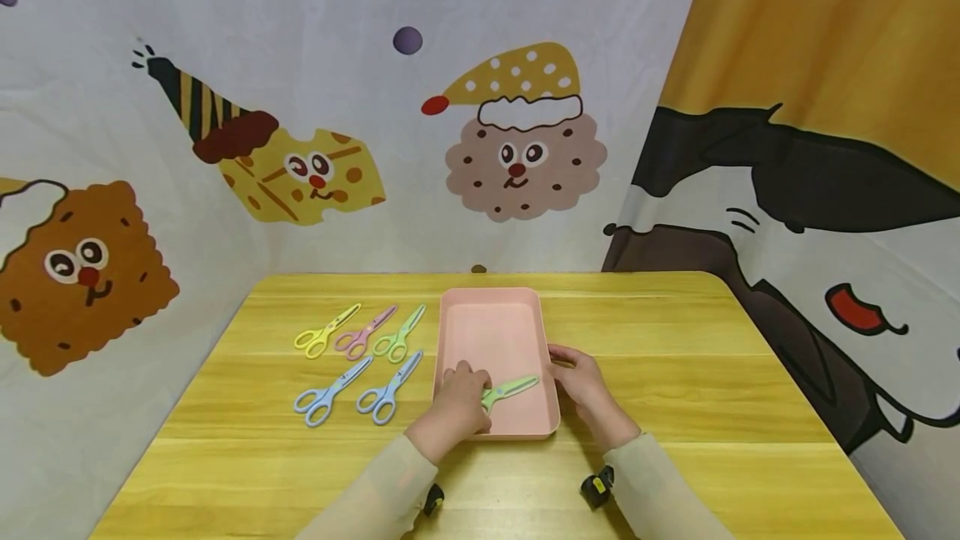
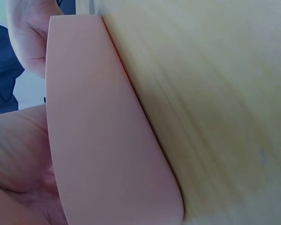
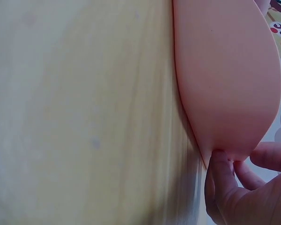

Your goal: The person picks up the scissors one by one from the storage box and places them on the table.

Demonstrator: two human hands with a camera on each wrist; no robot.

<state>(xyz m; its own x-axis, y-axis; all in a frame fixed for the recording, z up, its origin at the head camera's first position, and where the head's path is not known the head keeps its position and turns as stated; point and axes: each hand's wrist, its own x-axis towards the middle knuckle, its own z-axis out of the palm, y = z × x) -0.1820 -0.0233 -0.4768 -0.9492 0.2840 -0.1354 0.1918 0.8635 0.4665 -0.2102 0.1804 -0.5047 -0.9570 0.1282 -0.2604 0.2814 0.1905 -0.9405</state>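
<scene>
A pink tray lies on the wooden table. Inside its near part is a pair of green scissors, blades toward the right. My left hand reaches into the tray, its fingers curled at the scissors' handles, which it mostly hides. In the left wrist view, the tray's outer wall covers much of that hand. At the tray's right side, my right hand holds the wall. The right wrist view shows bent fingers against the outside and the thumb at the rim.
Left of the tray lie yellow scissors, pink scissors, another green pair and two blue pairs, one farther left and one closer to the tray. A printed cloth hangs behind the table.
</scene>
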